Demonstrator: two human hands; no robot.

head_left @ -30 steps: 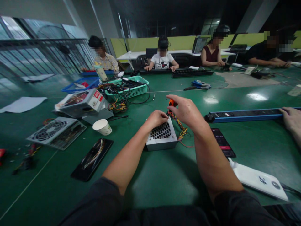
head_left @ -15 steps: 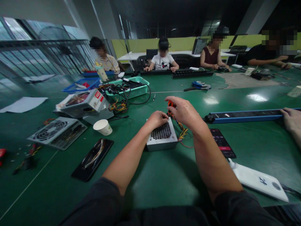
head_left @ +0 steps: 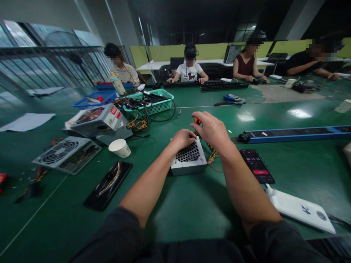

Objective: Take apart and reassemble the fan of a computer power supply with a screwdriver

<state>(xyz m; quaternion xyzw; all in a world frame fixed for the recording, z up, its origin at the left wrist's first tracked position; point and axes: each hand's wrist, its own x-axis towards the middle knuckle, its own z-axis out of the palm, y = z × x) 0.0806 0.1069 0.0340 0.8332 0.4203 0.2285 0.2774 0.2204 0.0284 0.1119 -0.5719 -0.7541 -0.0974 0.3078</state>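
A small silver power supply box (head_left: 189, 160) with a honeycomb grille lies on the green table (head_left: 192, 212) in front of me. My left hand (head_left: 182, 138) rests curled on its far top edge, gripping the case. My right hand (head_left: 211, 129) hovers just behind the box, fingers pinched around an orange-handled tool (head_left: 197, 121). A bundle of coloured wires (head_left: 211, 156) spills out on the box's right side, beneath my right wrist.
A phone (head_left: 256, 166) and a white device (head_left: 300, 210) lie to my right, behind them a long blue power strip (head_left: 293, 133). At left are a paper cup (head_left: 120, 147), a black tray (head_left: 108, 184), opened power supplies (head_left: 67, 153) and a green basket (head_left: 152, 102). Several people sit across the table.
My right hand has shifted slightly left and closed tighter on the orange tool. Another person's hand on the blue power strip at the right edge has withdrawn from view.
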